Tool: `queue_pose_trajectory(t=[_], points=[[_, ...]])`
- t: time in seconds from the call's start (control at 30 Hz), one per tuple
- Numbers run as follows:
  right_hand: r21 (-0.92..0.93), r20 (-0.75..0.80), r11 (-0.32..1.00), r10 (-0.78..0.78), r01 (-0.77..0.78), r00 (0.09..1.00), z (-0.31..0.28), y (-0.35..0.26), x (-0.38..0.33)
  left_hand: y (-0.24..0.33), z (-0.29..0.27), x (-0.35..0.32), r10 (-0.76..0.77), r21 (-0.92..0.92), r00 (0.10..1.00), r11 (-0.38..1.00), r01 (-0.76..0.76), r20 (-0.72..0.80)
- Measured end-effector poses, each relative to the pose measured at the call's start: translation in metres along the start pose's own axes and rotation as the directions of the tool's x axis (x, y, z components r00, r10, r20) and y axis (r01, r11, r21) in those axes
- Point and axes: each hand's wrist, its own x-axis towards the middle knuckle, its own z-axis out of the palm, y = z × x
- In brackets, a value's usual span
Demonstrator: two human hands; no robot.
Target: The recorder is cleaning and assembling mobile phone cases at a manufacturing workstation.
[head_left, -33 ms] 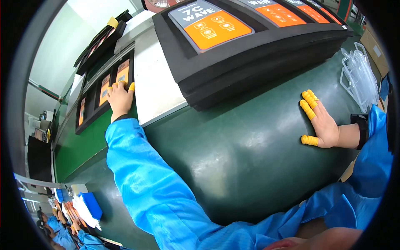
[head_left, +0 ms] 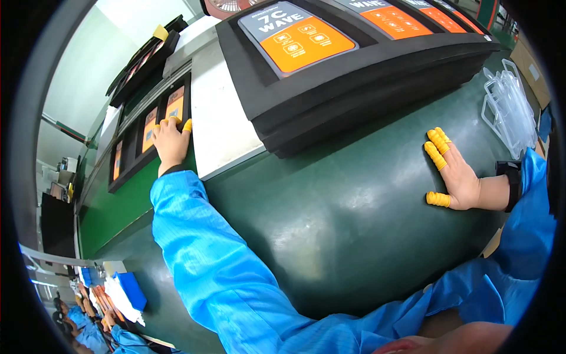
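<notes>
My left hand [head_left: 172,144], with yellow finger cots, reaches over the near long edge of a black tray [head_left: 141,163]. Its fingers bend over that edge, and the thumb stands apart to the right. Orange-and-grey phone-shaped panels [head_left: 150,129] lie in the tray's slots; my fingertips partly cover the ends of the nearest ones. On the green table [head_left: 330,212], my right hand [head_left: 460,180] lies flat with its fingers stretched out, also in yellow cots and holding nothing. Ahead of me rises a stack of black foam trays [head_left: 354,82], the top one bearing large grey-and-orange panels [head_left: 306,44].
A white board [head_left: 221,112] lies between the stack and the black tray. Clear plastic pieces [head_left: 510,109] are piled at the right, beside a cardboard box [head_left: 530,68]. A red fan [head_left: 230,5] is at the top. Co-workers in blue [head_left: 88,330] and a blue box [head_left: 130,291] appear lower left.
My left hand and the black tray appear slightly lower and to the right; much of the left background shifts about as little. The right hand has not moved.
</notes>
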Motion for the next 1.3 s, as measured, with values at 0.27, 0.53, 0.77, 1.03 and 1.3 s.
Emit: queue_pose_trajectory(t=[0.27, 0.53, 0.77, 1.03, 1.3], points=[[0.059, 0.032, 0.994, -0.099, 0.097, 0.995, 0.007, 0.003, 0.021, -0.075, -0.051, -0.082, -0.399, -0.533, 0.682, 0.846, 0.015, -0.613], [0.101, -0.02, 0.995, 0.029, -0.026, 0.999, -0.001, -0.007, 0.003, -0.021, -0.117, -0.172, -0.438, -0.861, 0.794, 0.468, -0.2, -0.422], [0.144, -0.075, 0.989, 0.021, -0.01, 0.997, 0.007, -0.009, 0.008, 0.013, -0.189, -0.259, -0.46, -0.934, 0.837, 0.323, -0.153, -0.297], [0.373, -0.322, 0.926, 0.072, 0.057, 0.944, 0.016, -0.004, 0.007, 0.127, -0.232, -0.306, -0.493, -0.937, 0.844, 0.349, -0.031, -0.212], [0.635, -0.379, 0.772, 0.299, 0.011, 0.876, -0.005, -0.001, -0.022, 0.25, -0.231, -0.332, -0.109, -0.641, 0.921, 0.748, -0.171, -0.373]])
